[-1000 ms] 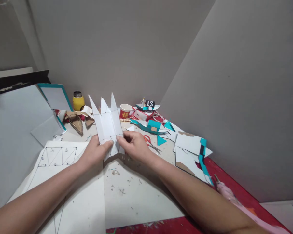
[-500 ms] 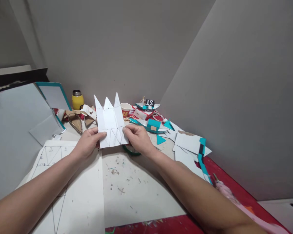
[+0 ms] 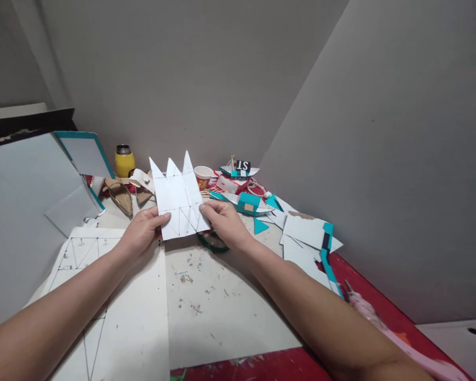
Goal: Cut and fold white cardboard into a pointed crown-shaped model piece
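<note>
A white paper cutout [image 3: 176, 193] with three pointed tips along its top and pen-drawn triangles low down is held up over the table. My left hand [image 3: 145, 227] pinches its lower left edge, thumb on the front. At the lower right edge, my right hand [image 3: 224, 217] grips it between thumb and fingers. Behind and below the right hand lies a dark green ring [image 3: 213, 244], partly hidden. Under my left forearm rests a large white sheet [image 3: 138, 307] with triangles drawn in pen.
A yellow jar [image 3: 124, 161], brown cardboard pieces [image 3: 119, 196] and a paper cup [image 3: 203, 174] stand at the back. Beside them sit model boats [image 3: 249, 202] with teal parts. White offcuts [image 3: 301, 233] and a pink-handled tool [image 3: 367, 309] lie right. Scraps dot the tabletop [image 3: 222, 328].
The cutout looks flatter and slightly wider, its side panels less folded in, and it has shifted a little left in view. Both hands keep their grip.
</note>
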`<state>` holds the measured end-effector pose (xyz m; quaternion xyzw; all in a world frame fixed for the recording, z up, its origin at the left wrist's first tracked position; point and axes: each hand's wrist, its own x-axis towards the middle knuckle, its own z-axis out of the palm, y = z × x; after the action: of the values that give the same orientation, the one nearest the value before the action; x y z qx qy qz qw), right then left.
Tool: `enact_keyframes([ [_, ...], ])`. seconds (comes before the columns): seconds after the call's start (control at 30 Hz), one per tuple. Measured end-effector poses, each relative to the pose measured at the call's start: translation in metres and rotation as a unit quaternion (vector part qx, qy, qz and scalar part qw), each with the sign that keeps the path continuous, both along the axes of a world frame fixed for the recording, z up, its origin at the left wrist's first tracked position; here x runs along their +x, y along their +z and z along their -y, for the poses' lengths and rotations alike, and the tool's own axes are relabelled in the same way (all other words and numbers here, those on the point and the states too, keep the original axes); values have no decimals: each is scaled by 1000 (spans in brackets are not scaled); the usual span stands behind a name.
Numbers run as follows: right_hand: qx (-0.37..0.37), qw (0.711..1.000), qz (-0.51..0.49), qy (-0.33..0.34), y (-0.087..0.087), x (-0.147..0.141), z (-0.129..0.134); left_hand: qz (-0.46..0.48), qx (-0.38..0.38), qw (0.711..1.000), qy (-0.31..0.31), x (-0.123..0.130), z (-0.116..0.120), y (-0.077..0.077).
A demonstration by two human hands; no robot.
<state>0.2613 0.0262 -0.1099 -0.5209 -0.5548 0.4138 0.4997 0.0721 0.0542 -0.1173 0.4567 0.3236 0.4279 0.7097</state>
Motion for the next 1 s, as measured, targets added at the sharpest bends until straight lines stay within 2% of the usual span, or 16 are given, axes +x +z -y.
enact_keyframes([
  [0.5,-5,1000,-2,14,-2,-1,-1,-8,-10,1000,26,1,5,5],
  [0.73,-9,1000,-1,0,1,-3,2,-17,-4,1000,25,3,7,6],
  [0.83,-19,1000,-12,-9,-1,-3,2,-30,28,999,13,3,10,4],
  [1.0,-26,999,-32,7,-4,-2,2,-138,146,980,7,2,13,2],
])
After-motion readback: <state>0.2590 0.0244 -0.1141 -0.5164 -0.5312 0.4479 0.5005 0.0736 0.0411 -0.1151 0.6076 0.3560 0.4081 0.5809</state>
